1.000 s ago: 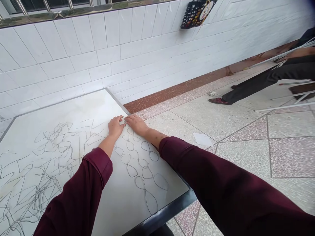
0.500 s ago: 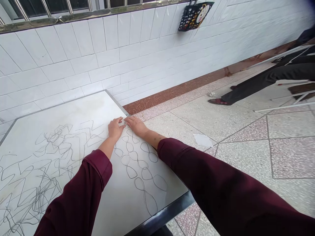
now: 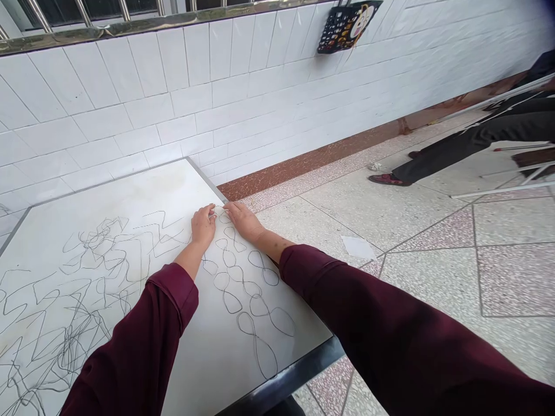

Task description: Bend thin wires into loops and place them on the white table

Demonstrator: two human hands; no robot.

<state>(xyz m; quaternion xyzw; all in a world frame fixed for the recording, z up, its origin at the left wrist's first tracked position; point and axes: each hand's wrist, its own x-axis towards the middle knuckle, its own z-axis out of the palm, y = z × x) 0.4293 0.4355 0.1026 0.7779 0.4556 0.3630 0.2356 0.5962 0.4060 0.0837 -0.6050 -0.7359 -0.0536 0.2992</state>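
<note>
My left hand (image 3: pixel 203 225) is at the far right edge of the white table, its thumb and fingers pinched on one side of a thin wire loop (image 3: pixel 219 207). Across from it, my right hand (image 3: pixel 244 222) has its fingertips closed at the loop's other side. The loop spans the small gap between the hands. Just nearer to me lie several wires bent into figure-eights (image 3: pixel 255 346), spread along the table's right side. To the left of my left arm is a loose tangle of bent wires (image 3: pixel 73 341).
The white table (image 3: pixel 199 370) has a dark metal edge and meets a white tiled wall (image 3: pixel 260 115). A black basket (image 3: pixel 342 29) hangs on the wall. At right, a seated person's leg (image 3: pixel 451 147) stretches over the floor, and a white paper (image 3: pixel 358 247) lies there.
My hands have drawn slightly apart, and the wire loop between them shows more openly. My right hand has shifted a little to the right. The wires on the table lie as before.
</note>
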